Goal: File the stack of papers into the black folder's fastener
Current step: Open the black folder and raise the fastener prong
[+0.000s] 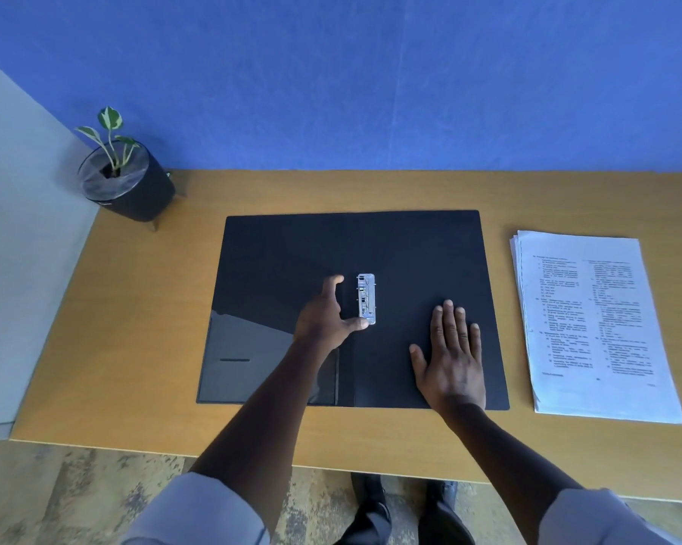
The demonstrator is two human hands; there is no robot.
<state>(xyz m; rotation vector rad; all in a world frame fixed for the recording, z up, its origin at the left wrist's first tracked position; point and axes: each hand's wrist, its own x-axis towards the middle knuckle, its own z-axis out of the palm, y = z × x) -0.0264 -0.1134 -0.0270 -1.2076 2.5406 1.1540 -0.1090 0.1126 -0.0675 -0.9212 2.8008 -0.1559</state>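
The black folder (pixel 418 249) lies spread flat on the wooden desk (pixel 142 348). Its silver metal fastener (pixel 366 298) sits near the spine, just right of the fold. My left hand (pixel 325 312) rests beside the fastener with fingers apart; the thumb tip touches the fastener's near end and the index finger reaches toward its far end. My right hand (pixel 451 348) lies flat, palm down, on the folder's right half. The stack of printed white papers (pixel 590 324) lies on the desk to the right of the folder, apart from both hands.
A small potted plant (pixel 125 179) in a black pot stands at the desk's far left corner. A blue wall runs behind the desk. The folder's left half has a glossy inner pocket (pixel 260 363). My shoes show on the floor below the near edge.
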